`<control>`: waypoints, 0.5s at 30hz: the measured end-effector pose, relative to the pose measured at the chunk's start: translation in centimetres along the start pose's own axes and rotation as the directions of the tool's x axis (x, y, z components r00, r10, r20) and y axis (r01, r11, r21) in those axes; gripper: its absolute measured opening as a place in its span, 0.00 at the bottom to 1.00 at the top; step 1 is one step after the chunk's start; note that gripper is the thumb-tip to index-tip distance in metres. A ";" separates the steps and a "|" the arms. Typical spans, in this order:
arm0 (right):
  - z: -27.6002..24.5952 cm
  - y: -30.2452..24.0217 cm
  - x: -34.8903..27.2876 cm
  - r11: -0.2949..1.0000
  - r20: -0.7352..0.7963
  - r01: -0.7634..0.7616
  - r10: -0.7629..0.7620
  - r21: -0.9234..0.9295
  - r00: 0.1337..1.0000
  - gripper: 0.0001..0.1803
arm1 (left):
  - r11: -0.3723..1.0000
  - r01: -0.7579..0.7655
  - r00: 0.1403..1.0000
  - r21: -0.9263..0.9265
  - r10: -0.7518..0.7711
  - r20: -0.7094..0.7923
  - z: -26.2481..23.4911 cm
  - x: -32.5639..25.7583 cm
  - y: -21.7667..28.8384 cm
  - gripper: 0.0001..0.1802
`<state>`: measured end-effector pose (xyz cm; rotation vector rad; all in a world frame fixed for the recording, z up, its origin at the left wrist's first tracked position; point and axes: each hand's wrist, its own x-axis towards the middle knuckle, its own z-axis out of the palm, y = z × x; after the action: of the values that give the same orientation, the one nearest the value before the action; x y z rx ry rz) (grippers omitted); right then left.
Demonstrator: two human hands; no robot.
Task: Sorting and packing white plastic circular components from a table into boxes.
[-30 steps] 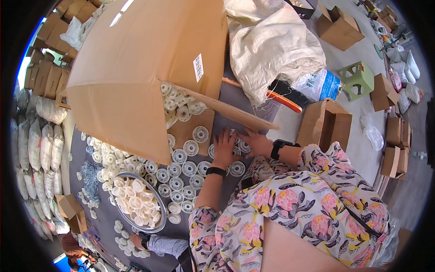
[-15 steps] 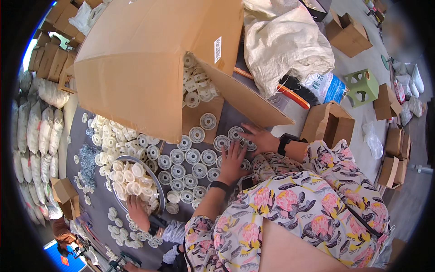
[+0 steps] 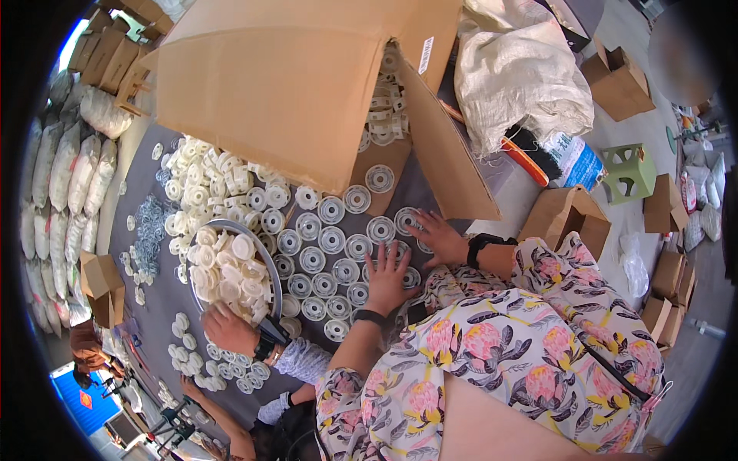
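Note:
My left hand [image 3: 390, 278] lies with fingers spread over the white round plastic wheels [image 3: 344, 270] laid out close together on the grey table. To its right, my right hand [image 3: 440, 240] is also open, its fingertips at a wheel [image 3: 407, 220] near the carton flap [image 3: 452, 154]. Neither hand has a wheel gripped. Each of my wrists wears a dark band. Left of the wheels, a metal basin [image 3: 274, 288] holds a heap of cream plastic caps [image 3: 231, 269]; a co-worker's hand [image 3: 231, 330] is at its near rim.
A large open carton [image 3: 269, 100] with more white parts rises at the far side. Loose parts [image 3: 204, 180] and a wire tangle [image 3: 150, 223] lie left. A brush [image 3: 530, 157], woven sack [image 3: 523, 84], green stool [image 3: 629, 173] and small carton [image 3: 565, 219] stand right.
The whole view has shifted, so the carton and wheels sit farther right. My hands stay spread over the wheels. The co-worker's hand has drawn back to the basin's rim; another arm reaches in lower left.

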<state>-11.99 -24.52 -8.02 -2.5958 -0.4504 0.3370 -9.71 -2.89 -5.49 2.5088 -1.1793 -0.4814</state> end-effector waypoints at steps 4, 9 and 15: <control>1.6 -2.7 1.5 0.998 -0.046 0.059 -0.057 0.038 0.997 0.56 | 0.996 0.092 0.996 0.005 -0.092 0.017 -1.6 -1.5 -1.7 0.50; 2.4 -5.4 5.0 0.994 -0.071 0.085 -0.081 0.063 0.994 0.55 | 0.985 0.171 0.985 0.016 -0.170 -0.035 -2.4 -3.2 -4.5 0.51; -0.4 -7.0 6.8 0.998 -0.068 0.051 -0.049 0.039 0.997 0.52 | 0.974 0.227 0.970 -0.022 -0.228 -0.081 -4.5 -4.0 -5.2 0.54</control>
<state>-7.42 -16.37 -5.23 -2.5434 -0.4794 0.2394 -6.70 3.99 -3.09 2.6396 -0.8594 -0.4344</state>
